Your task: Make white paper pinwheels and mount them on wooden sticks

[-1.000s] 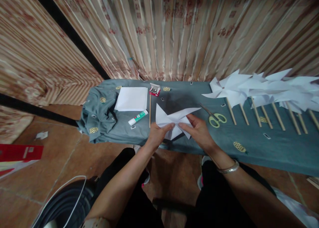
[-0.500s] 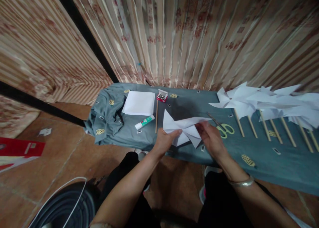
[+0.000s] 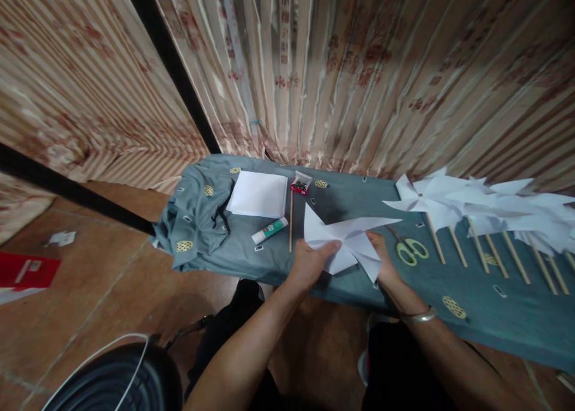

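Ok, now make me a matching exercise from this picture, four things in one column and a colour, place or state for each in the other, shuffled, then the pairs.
Things:
1. scissors
2. glue stick
3. small box
4. paper pinwheel

Descriptions:
A. red, with its lid open
B. held by the left hand, with the right hand at its edge
C. lying just right of both hands
D. green and white

Pairs: 1-C, 2-D, 3-A, 4-B
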A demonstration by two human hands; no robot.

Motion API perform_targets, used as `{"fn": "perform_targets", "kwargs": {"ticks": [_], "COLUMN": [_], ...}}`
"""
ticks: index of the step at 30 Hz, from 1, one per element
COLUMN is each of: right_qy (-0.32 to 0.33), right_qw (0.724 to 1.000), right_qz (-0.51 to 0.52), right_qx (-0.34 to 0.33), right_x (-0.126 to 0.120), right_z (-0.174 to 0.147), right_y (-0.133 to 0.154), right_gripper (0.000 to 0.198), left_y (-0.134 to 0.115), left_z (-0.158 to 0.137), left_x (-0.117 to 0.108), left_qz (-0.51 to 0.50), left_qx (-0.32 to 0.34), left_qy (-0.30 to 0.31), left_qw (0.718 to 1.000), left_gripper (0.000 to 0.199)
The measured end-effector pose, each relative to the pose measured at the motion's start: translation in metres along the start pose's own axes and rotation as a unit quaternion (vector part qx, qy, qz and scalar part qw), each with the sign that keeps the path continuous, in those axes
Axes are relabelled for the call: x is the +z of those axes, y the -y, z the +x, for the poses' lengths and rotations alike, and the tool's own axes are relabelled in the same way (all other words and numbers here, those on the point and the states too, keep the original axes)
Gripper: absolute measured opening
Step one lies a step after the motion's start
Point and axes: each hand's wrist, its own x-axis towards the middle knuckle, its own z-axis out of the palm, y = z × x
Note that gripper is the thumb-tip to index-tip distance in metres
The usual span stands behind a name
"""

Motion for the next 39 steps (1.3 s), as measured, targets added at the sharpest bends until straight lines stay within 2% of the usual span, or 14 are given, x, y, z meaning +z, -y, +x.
{"fn": "perform_targets", "kwargs": {"ticks": [5, 7, 10, 13, 19, 23, 27, 39], "right_qy": [0.06, 0.088, 0.118, 0.15, 0.192, 0.195, 0.201, 0.214], "right_qw": [0.983, 0.951, 0.909, 0.858, 0.761, 0.719, 0.704, 0.702], "right_qz": [-0.16, -0.276, -0.373, -0.465, -0.6, -0.651, -0.667, -0.664], "right_qx": [-0.072, -0.113, -0.143, -0.158, -0.158, -0.146, -0.137, -0.142], "right_x": [0.028, 0.042, 0.062, 0.079, 0.09, 0.088, 0.089, 0.095], "right_z": [0.039, 0.063, 0.099, 0.124, 0.144, 0.148, 0.151, 0.157], "right_y": [0.027, 0.039, 0.055, 0.065, 0.073, 0.075, 0.076, 0.079], "right_gripper": [0.022, 0.025, 0.03, 0.031, 0.037, 0.034, 0.031, 0.03], "left_y": [-0.03, -0.044, -0.062, -0.074, -0.084, -0.085, -0.087, -0.085], "left_z": [0.012, 0.016, 0.02, 0.021, 0.022, 0.023, 0.022, 0.024], "left_x": [-0.023, -0.035, -0.051, -0.062, -0.071, -0.074, -0.076, -0.076], "left_qz": [-0.059, -0.084, -0.118, -0.14, -0.152, -0.156, -0.157, -0.153], "left_qx": [0.039, 0.068, 0.108, 0.131, 0.168, 0.157, 0.161, 0.158], "left_qy": [-0.074, -0.114, -0.163, -0.184, -0.189, -0.206, -0.216, -0.213], "left_qw": [0.995, 0.988, 0.974, 0.964, 0.956, 0.953, 0.95, 0.952], "left_gripper": [0.036, 0.037, 0.047, 0.05, 0.047, 0.044, 0.041, 0.044]}}
